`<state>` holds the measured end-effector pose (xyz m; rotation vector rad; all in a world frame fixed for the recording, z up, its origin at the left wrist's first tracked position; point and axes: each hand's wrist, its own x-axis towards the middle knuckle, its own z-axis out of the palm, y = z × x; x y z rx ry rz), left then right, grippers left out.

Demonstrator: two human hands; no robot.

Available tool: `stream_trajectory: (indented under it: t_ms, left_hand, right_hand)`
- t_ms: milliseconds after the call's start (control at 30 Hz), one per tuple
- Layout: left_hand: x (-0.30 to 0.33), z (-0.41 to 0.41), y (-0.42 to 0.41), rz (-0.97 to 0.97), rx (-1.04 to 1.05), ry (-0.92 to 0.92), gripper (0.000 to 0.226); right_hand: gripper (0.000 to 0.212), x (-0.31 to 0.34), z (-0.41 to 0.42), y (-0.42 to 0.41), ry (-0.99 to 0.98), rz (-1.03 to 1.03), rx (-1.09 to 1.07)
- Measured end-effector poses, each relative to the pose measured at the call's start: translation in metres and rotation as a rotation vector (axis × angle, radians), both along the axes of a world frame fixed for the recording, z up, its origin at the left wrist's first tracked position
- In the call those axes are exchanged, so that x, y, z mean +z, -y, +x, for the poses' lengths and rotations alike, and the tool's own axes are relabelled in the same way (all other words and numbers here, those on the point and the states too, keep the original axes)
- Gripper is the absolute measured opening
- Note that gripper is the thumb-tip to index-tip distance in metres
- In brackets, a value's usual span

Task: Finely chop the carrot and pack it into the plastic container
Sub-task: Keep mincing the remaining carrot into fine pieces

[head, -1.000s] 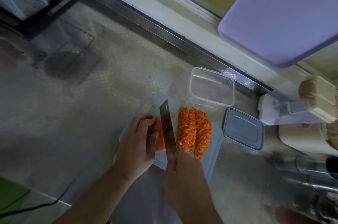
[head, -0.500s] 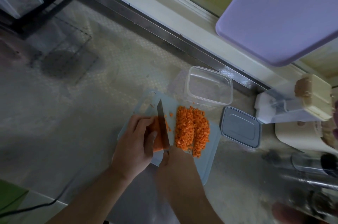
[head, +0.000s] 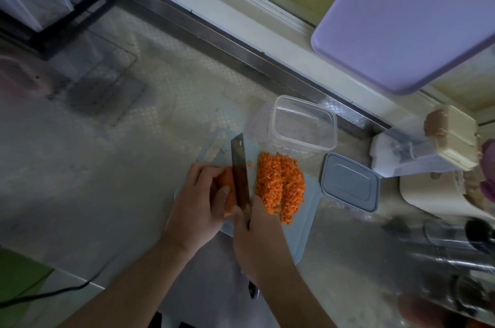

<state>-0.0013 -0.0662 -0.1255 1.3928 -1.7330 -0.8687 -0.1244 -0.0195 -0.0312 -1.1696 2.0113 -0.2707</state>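
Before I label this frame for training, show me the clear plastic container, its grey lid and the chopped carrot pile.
clear plastic container [head: 332, 124], head view, right rim.
grey lid [head: 348, 181], head view, flat centre.
chopped carrot pile [head: 280, 184], head view, middle of the heap.

No text, label, brand or number can be read anywhere here.

Single head-worn view — steeply down and forward, close over the cutting board [head: 305, 231].

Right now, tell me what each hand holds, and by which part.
The right hand grips the knife by its handle. The left hand holds the uncut carrot piece from above, fingers curled over its left side.
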Motion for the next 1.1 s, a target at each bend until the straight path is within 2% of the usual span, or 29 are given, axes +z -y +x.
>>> stream_trajectory:
  t_ms: [100, 233, 400, 600, 767, 933, 1100]
  left_hand:
    - [-0.001, 0.0, 0.0, -0.025, 0.0, 0.005, 0.024]
    - [-0.002, 0.0, -0.001, -0.022, 0.003, 0.01, 0.024]
    - [0.0, 0.0, -0.001, -0.042, -0.025, 0.026, 0.023]
    - [-0.002, -0.001, 0.0, -0.042, -0.028, 0.061, 0.021]
    - [-0.004, -0.001, 0.0, -0.068, -0.022, 0.056, 0.02]
    - [-0.005, -0.002, -0.001, -0.073, -0.024, 0.091, 0.021]
    - [-0.001, -0.001, -0.001, -0.053, -0.009, 0.119, 0.021]
  right_hand:
    - [0.013, 0.003, -0.001, -0.013, 0.004, -0.02, -0.019]
    - [0.025, 0.016, -0.003, -0.018, -0.063, 0.011, 0.042]
    - [0.019, 0.03, -0.003, -0.014, -0.09, -0.013, -0.02]
    - [0.01, 0.022, -0.002, -0.015, -0.099, 0.015, 0.008]
    - [0.017, 0.021, 0.003, -0.018, -0.113, 0.038, 0.025]
    - [0.011, 0.026, 0.01, -0.012, -0.098, 0.081, 0.029]
    - [0.017, 0.027, 0.02, 0.008, -0.106, 0.1, -0.032]
